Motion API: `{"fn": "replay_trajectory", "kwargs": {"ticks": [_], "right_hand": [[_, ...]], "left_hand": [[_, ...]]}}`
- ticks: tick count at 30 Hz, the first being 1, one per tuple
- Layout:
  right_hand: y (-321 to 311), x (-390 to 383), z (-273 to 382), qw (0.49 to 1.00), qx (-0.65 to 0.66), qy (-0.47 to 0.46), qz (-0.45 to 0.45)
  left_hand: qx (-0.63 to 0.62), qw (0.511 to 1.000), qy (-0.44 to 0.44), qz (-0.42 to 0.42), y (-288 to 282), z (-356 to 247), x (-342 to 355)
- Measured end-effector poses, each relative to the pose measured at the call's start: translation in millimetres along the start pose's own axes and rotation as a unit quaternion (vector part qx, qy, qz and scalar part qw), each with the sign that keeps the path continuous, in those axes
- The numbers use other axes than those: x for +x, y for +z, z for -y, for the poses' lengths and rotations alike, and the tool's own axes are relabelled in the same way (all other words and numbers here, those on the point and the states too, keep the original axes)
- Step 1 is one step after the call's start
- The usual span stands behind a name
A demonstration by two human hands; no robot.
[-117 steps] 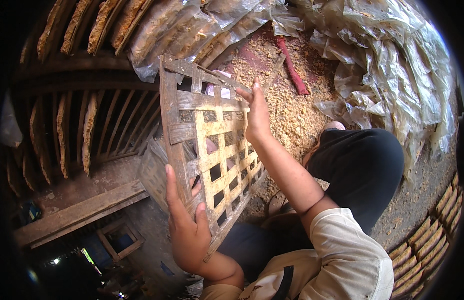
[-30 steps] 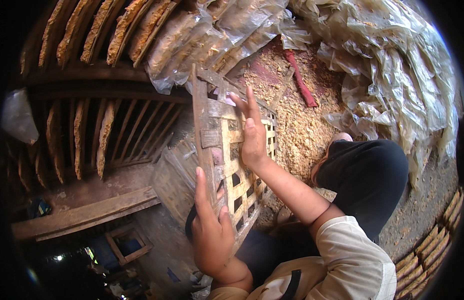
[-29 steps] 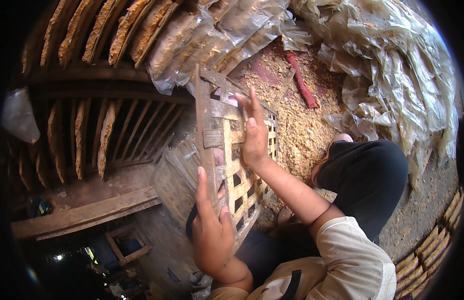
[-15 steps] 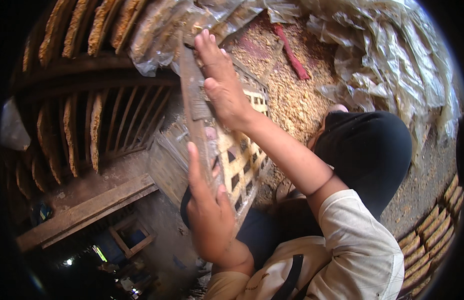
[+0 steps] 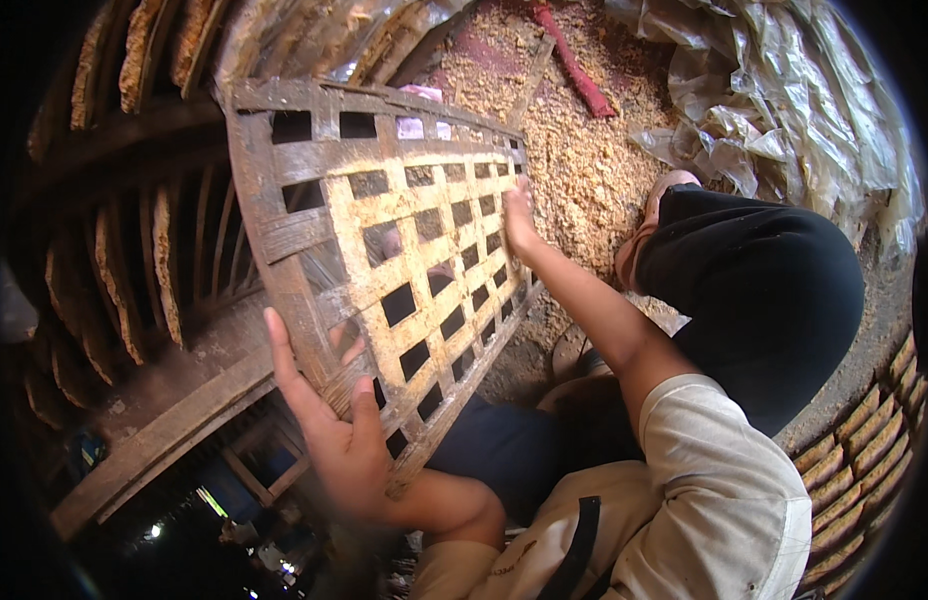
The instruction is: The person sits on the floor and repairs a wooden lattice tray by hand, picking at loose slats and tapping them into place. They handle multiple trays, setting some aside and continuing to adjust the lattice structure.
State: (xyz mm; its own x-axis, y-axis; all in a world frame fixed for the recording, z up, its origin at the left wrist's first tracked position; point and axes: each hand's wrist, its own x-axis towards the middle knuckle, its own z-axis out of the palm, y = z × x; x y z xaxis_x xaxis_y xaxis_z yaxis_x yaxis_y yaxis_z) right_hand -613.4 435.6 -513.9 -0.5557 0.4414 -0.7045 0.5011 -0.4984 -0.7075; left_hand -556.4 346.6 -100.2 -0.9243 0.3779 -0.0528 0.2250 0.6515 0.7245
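Observation:
A woven bamboo rack, an open lattice with square gaps, is tilted up across the middle of the view. Dark brown strips edge it, and pale yellowish residue coats its middle. At the lower left corner, my left hand grips the dark edge, thumb on the near face and fingers around the rim. My right hand lies against the rack near its opposite end, fingers stretched along the lattice. Part of that hand is hard to make out. Behind the gaps, a pinkish object shows partly.
Coarse tan crumbs cover the ground ahead, with a red strip on them. Crumpled clear plastic sheeting lies at the far right. Slatted shelves hold upright brown slabs on the left. More slabs stand in rows at lower right.
The rack has turned from nearly edge-on to show its broad face, and its left end has swung left with my left hand. My right hand has moved from that end to the opposite one.

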Motion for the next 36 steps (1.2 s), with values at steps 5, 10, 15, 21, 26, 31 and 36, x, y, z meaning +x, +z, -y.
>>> {"fn": "replay_trajectory", "kwargs": {"ticks": [5,10,15,21,26,31,36], "right_hand": [[36.0,-114.8,130.6,0.956,-0.004,-0.290,0.053],[46.7,-174.8,148.4,0.864,-0.069,-0.493,0.077],[38.9,-107.7,71.1,0.928,-0.236,-0.287,0.021],[-8.8,-77.6,-33.6,0.959,-0.255,0.104,-0.066],[48.7,-172.4,29.3,0.999,0.000,-0.047,0.005],[46.0,-269.0,67.5,0.897,-0.038,-0.416,0.145],[17.8,-208.3,-24.5,0.924,-0.278,-0.261,0.041]], "left_hand": [[0.015,0.999,-0.027,-0.044,-8.2,11.8,-0.9],[0.004,0.999,-0.016,-0.039,-23.2,28.6,8.2],[-0.020,0.998,-0.031,-0.045,-26.6,36.9,8.1],[-0.099,0.995,-0.004,-0.024,-29.9,44.7,4.2],[-0.081,0.996,-0.015,-0.019,-32.0,55.8,4.0],[-0.081,0.997,-0.003,-0.013,-42.3,70.6,7.3],[-0.089,0.996,0.003,-0.002,-44.6,71.2,10.8]]}}
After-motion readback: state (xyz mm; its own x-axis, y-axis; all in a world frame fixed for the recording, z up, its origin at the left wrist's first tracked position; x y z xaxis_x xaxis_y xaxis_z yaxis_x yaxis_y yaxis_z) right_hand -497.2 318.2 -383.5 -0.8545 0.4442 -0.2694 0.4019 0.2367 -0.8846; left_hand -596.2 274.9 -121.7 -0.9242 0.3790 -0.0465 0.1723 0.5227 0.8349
